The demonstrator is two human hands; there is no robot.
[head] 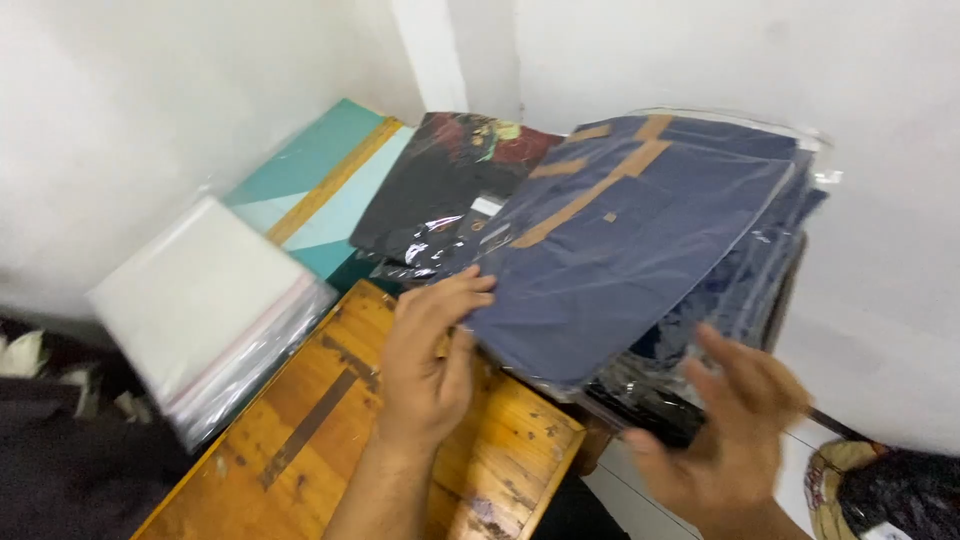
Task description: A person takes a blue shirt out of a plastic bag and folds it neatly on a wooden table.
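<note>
Pinching the navy bagged garment (630, 250) by its near-left edge with my left hand (432, 350); my right hand (735, 430), fingers spread, hovers under its near-right corner.

White plaster walls (150, 90) meet at a corner with a white pillar (432, 55). Worn orange wooden table (300, 440), paint scuffed, a dark strip along its top. Pale tiled floor (640, 500) at lower right. Flat, even indoor light.
</note>
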